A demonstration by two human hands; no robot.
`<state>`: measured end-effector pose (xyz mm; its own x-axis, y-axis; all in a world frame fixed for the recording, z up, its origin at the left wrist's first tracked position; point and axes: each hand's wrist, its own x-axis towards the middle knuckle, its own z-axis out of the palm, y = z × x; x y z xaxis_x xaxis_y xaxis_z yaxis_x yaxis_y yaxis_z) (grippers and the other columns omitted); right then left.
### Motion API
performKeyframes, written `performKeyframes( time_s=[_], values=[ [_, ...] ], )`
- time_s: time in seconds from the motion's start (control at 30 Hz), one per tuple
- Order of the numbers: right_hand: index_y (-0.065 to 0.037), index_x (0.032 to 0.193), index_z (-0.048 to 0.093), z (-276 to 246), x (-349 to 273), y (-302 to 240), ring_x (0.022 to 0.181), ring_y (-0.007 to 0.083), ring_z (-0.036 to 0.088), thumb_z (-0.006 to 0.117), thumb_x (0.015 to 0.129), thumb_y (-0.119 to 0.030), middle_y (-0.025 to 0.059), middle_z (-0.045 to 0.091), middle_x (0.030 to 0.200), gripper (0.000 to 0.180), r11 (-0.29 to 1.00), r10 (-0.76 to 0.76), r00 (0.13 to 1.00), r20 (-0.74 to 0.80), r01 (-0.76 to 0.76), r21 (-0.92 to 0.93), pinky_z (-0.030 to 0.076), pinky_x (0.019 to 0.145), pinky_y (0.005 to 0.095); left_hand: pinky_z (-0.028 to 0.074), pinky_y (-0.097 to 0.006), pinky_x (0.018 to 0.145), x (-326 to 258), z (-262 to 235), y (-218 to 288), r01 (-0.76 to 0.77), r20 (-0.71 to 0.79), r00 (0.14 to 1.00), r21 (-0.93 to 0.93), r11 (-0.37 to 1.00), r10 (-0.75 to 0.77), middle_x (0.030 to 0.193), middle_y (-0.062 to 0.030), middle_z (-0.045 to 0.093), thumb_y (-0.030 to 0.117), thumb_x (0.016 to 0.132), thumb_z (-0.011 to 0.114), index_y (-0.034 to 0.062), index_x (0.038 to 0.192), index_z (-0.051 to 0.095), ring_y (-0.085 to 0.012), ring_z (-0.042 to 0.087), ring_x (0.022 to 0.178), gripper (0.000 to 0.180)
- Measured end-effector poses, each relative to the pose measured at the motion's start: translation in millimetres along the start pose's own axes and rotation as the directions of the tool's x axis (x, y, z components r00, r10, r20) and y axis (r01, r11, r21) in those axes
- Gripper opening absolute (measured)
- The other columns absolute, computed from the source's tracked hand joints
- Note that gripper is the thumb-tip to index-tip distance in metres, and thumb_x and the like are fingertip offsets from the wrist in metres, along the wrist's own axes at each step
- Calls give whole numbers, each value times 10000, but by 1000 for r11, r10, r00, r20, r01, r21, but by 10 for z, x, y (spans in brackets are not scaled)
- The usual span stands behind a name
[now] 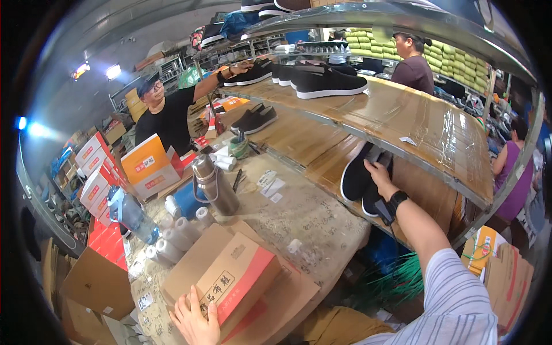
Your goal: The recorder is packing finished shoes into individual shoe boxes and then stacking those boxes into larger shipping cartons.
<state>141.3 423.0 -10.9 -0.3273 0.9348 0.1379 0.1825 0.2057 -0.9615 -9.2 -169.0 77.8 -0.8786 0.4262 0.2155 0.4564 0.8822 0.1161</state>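
Note:
My right hand (380, 177) reaches onto the lower shelf and grips a pair of black cloth shoes (356, 177) with white soles, which stand tilted there. On the table, my left hand (196, 319) lies with spread fingers against a brown and red cardboard shoe box (246, 279). The box has a raised brown flap; its inside is hidden from this angle. A black watch-like band with a dark device sits on my right wrist.
Above, the upper shelf (414, 112) holds several black shoes (330, 82). A steel flask (214, 184), white rolls (171, 242) and a water jug (133, 214) crowd the table's left. A co-worker (167, 115) touches shoes across the table. Green straps (397, 275) hang beneath the shelf.

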Motion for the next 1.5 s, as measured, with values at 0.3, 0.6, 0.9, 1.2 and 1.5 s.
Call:
performKeyframes(
  time_s=[0.3, 0.6, 0.9, 1.2, 1.5],
  values=[
    [-11, 1194, 547, 427, -1818, -1053, 960, 199, 618, 466, 958, -222, 111, 626, 1099, 328, 423, -269, 634, 725, -598, 681, 506, 864, 320, 289, -417, 912, -167, -198, 30, -4, -264, 963, -229, 973, -59, 952, -88, 486, 250, 760, 688, 112, 1240, 584, -278, 442, 945, 510],
    [-8, 1235, 509, 622, -2697, -1272, 998, 196, 601, 450, 964, -204, 113, 601, 1147, 340, 418, -368, 508, 779, -658, 626, 506, 866, 313, 298, -420, 920, -617, 294, 268, -199, -462, 884, -231, 952, 72, 928, -77, 549, 163, 749, 687, 87, 1073, 678, -250, 476, 932, 334],
    [-4, 1276, 470, 1004, -3135, -1484, 1035, 193, 585, 435, 970, -187, 114, 576, 1195, 358, 453, -360, 517, 776, -631, 630, 506, 868, 305, 440, -359, 884, -279, -406, 453, -369, -424, 902, -854, 367, -79, 1054, -159, 603, 26, 762, 658, -20, 1228, 524, -268, 565, 1016, 487],
    [0, 718, 501, 1705, -3211, -2382, 873, 327, 584, 691, 676, 23, 160, 604, 967, 197, 303, -950, 293, 108, 787, 537, 472, 771, 347, 505, -367, 801, -304, 238, -169, -349, -330, 913, -326, 879, 240, 1065, -85, 625, 35, 744, 597, 127, 991, 686, -290, 596, 975, 277],
    [-35, 907, 633, 2047, -2263, -1870, 867, 342, 610, 598, 840, -136, 137, 657, 918, 127, 774, -615, 637, 464, 600, 203, 485, 794, 396, 470, -383, 847, -79, -210, -1125, -186, -518, 855, -340, 922, -19, 1115, -118, 604, 85, 717, 692, 103, 1004, 669, -272, 588, 952, 289]
  ],
)
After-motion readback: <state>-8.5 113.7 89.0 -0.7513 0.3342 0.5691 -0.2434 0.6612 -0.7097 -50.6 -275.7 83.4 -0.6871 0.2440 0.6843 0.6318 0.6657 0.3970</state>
